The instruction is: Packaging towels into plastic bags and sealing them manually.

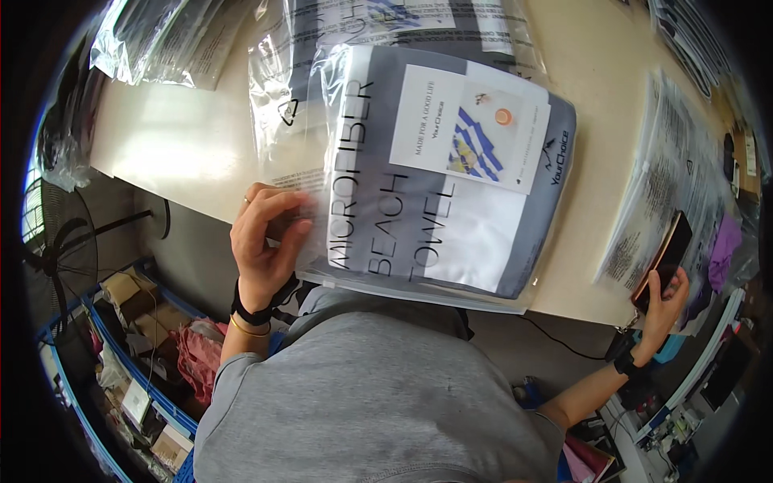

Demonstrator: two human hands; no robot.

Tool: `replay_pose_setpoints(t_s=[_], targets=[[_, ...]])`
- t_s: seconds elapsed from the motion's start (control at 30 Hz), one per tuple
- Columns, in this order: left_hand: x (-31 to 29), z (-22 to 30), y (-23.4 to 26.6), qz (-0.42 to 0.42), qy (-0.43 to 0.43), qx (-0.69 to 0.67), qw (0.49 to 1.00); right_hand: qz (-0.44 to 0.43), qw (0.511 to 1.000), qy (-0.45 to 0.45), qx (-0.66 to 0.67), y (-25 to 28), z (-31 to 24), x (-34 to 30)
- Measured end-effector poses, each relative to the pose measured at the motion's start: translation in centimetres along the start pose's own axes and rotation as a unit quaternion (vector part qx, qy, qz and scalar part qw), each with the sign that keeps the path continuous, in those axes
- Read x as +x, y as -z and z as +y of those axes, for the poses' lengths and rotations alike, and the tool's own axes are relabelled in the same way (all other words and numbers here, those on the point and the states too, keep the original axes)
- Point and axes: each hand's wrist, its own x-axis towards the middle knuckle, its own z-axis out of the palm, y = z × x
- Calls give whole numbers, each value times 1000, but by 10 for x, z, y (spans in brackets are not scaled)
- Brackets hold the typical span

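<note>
A folded grey and white towel (483, 225) lies at the table's near edge inside a clear plastic bag (318, 241) with large black lettering. A white picture card (419, 121) sits on the towel under the film. Thumb and fingers of my left hand (270, 237) pinch the bag's loose left side. Far to the right, my right hand (667, 304) grips the lower end of a dark smartphone (672, 248), which is tilted over a stack of clear bags (644, 201).
Another bagged grey item (322, 48) lies behind the towel. More clear bags (161, 40) are piled at the far left. A purple cloth (725, 251) is beside the phone. Below left stand a black fan (52, 258) and blue-edged bins (101, 326) holding boxes and pink fabric.
</note>
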Motion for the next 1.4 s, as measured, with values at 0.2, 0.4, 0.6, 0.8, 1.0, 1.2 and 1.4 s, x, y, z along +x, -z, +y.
replay_pose_setpoints(t_s=[0.2,0.4,0.6,0.8,1.0,1.2,1.4], targets=[[2,-2,1,5,-37,23,999,10,997,26,69,-9,0,0],[3,-4,-1,11,-36,20,999,2,999,27,45,-6,-7,3],[1,-2,-4,22,-27,13,999,5,999,42,2,-4,-6,2],[0,-4,-8,33,-48,25,998,-7,997,33,64,4,-7,-12],[-2,-4,-11,57,-61,41,996,-53,960,40,272,15,19,-36],[-2,-5,-12,65,-68,47,994,23,973,193,122,13,34,-21],[-2,-6,-13,68,-84,68,992,54,980,161,105,-6,9,-7]])
